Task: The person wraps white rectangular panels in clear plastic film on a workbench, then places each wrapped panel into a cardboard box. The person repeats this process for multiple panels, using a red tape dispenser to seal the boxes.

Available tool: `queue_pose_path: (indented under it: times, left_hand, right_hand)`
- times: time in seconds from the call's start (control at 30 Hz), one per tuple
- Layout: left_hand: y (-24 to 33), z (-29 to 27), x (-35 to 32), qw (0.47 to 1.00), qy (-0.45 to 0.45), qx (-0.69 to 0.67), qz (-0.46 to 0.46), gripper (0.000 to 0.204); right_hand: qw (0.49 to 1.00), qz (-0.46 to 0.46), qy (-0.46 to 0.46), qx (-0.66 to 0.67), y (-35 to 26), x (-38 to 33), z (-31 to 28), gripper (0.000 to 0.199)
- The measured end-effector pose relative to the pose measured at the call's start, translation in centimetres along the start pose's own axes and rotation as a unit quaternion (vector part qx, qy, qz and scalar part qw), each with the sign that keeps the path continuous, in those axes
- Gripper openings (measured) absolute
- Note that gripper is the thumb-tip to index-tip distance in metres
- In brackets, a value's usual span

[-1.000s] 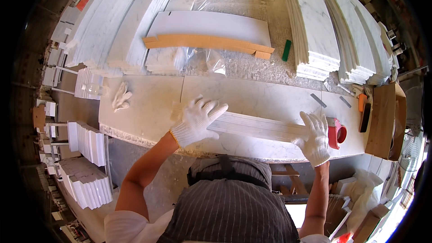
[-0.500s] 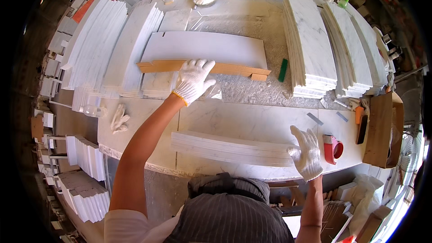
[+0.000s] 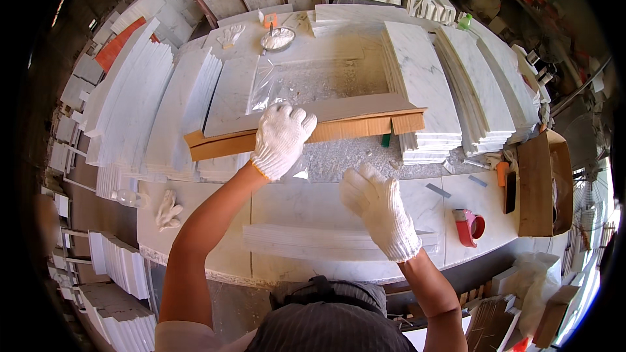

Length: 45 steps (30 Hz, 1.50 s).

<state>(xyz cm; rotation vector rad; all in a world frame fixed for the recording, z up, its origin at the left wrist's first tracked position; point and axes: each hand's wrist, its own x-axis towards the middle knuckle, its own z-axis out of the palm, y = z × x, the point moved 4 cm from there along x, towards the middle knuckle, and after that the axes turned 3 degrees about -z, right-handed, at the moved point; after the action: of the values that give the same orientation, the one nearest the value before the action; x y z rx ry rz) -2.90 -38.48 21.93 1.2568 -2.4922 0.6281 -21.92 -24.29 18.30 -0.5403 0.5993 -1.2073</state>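
Observation:
My gloved left hand (image 3: 283, 138) is closed on the near edge of a long, flat cardboard box (image 3: 355, 128). The box is pale on top, with brown flaps along its front, and is tilted with its right end over a stack of marble slabs. My right hand (image 3: 378, 207), in a matching white knit glove, hovers apart from the box with its fingers stretched out, slightly blurred. Beneath and beside it, a bundle of narrow white marble strips (image 3: 306, 240) lies along the front of the worktable (image 3: 195, 248), partly hidden by that hand.
Marble slab stacks stand left (image 3: 179, 101) and right (image 3: 424, 78). A red tape dispenser (image 3: 464, 228), grey strips (image 3: 438, 190) and an open cardboard carton (image 3: 538, 186) are at right. A spare glove (image 3: 168, 210) and plastic bottle (image 3: 129, 198) lie left; a powder-filled pan (image 3: 278, 39) sits behind.
The cardboard box has tipped up and shifted right in my left hand's hold. My right hand has moved left, away from the right end of the marble strips. The view has tilted up.

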Motion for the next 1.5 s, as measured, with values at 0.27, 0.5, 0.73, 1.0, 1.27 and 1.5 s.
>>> queue_pose_path:
  times: [0.27,0.5,0.73,1.0,1.27,1.5]
  left_hand:
    - [2.9,-8.2,-2.2,0.983,0.166,-0.081,0.024,0.027]
    - [4.5,-12.9,-2.1,0.972,0.215,-0.07,0.064,0.032]
    - [5.9,-15.1,-2.0,0.969,0.222,-0.043,0.102,0.035]
    - [5.1,-15.3,-4.2,0.953,0.243,-0.009,0.18,0.036]
    - [3.8,-13.5,-6.7,0.955,0.199,-0.07,0.209,0.03]
    - [-4.8,-14.9,-20.6,0.912,-0.089,-0.344,-0.205,0.069]
  right_hand:
    - [0.98,-0.175,-0.072,-0.057,-3.7,1.6,3.8,0.073]
    - [0.956,-0.145,-0.112,0.227,-7.0,-1.4,5.2,0.116]
    - [0.926,-0.189,-0.05,0.322,-9.5,-2.2,4.2,0.111]
    - [0.93,-0.273,0.068,0.238,-11.2,-3.0,-3.2,0.055]
    - [0.759,-0.316,0.282,-0.494,-10.4,-9.0,-5.2,0.061]
    - [0.862,-0.319,0.352,-0.179,-9.2,-14.1,-12.0,0.061]
